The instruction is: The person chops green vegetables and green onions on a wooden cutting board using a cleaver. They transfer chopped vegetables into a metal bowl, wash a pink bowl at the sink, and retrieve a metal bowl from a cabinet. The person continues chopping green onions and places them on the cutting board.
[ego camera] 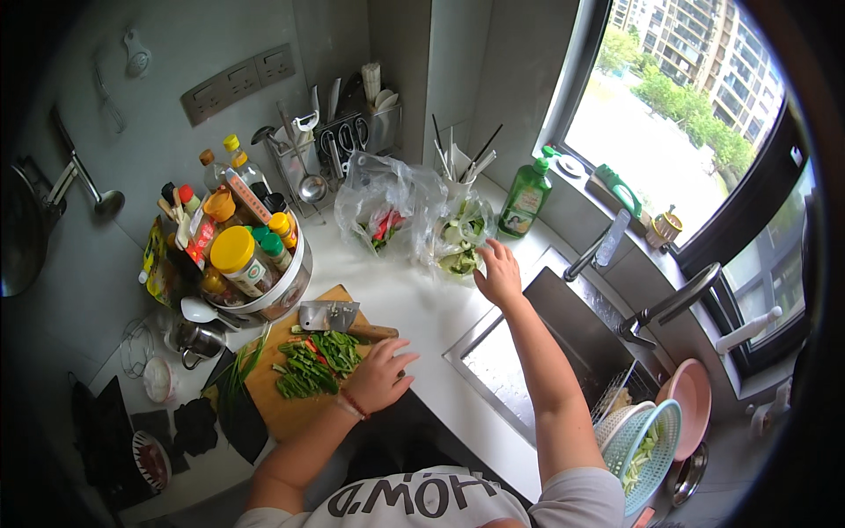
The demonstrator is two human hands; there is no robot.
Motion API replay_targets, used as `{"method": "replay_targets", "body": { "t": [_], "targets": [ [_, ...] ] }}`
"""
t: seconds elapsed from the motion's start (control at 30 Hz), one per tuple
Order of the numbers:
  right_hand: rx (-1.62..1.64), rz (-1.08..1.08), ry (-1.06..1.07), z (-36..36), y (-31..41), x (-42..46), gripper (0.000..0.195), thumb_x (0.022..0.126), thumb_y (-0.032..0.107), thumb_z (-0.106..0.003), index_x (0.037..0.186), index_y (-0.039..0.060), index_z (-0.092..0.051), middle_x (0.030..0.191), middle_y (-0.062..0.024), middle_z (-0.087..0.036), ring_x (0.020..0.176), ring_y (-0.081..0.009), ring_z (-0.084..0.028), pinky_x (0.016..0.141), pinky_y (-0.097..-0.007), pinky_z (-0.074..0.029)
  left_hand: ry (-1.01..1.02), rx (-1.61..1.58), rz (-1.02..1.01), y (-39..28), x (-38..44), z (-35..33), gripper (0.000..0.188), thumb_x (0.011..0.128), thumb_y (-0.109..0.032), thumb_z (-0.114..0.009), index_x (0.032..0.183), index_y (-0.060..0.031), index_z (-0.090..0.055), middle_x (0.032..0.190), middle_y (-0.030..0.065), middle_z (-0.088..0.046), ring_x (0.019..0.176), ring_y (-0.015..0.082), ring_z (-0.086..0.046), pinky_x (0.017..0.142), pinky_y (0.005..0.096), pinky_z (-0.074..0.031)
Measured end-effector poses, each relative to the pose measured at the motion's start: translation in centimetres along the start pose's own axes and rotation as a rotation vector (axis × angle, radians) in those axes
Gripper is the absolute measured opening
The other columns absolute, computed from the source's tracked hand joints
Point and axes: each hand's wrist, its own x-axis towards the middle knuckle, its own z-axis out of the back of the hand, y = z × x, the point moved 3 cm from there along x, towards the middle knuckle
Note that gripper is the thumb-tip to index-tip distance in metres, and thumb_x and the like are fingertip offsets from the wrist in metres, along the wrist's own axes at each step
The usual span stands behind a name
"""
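Note:
My left hand [379,376] is over the right edge of a wooden cutting board [264,399], fingers apart. A small dark spot shows by its fingers; I cannot tell what it is. Beside it are sliced green peppers [307,366] with a few red strips. A cleaver [330,316] lies across the board behind them, its wooden handle [374,330] pointing towards my left hand. My right hand [502,274] reaches forward, fingers spread, at the edge of a clear plastic bag [465,228] of green vegetable pieces. Whether it touches the bag is unclear.
Another plastic bag [376,191] holds red and green peppers. A green detergent bottle [526,198] stands behind the sink [548,330]. Condiment jars crowd a round caddy [290,290] at left. Colanders [650,455] and a pink basin [693,409] sit at right.

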Motion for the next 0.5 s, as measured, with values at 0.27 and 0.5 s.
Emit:
{"method": "replay_targets", "body": {
  "t": [0.27,0.5],
  "targets": [
    [-0.430,0.145,0.209,-1.1,-1.7,4.3,0.022,0.083,0.018,-0.054,0.092,0.0178,-0.074,0.145,0.0007,-0.042,0.139,-0.0254,-0.030,0.113,-0.0615,-0.012,0.007,0.226,-0.118,4.6,13.3,-4.9,0.050,0.077,-0.022,-0.070,0.124,-0.0107,-0.058,0.134,0.0100,-0.047,0.131,0.0303,-0.037,0.105,0.0416,-0.037],
    [-0.414,0.064,0.232,1.8,-3.2,4.4,0.042,0.085,0.016,-0.056,0.127,0.0139,-0.056,0.131,-0.0010,-0.050,0.134,-0.0208,-0.037,0.110,-0.0653,-0.016,0.018,0.362,-0.027,8.5,18.5,-7.4,0.014,0.074,-0.023,-0.072,0.084,-0.0143,-0.071,0.138,0.0071,-0.046,0.135,0.0320,-0.031,0.109,0.0468,-0.028]
  ]
}}
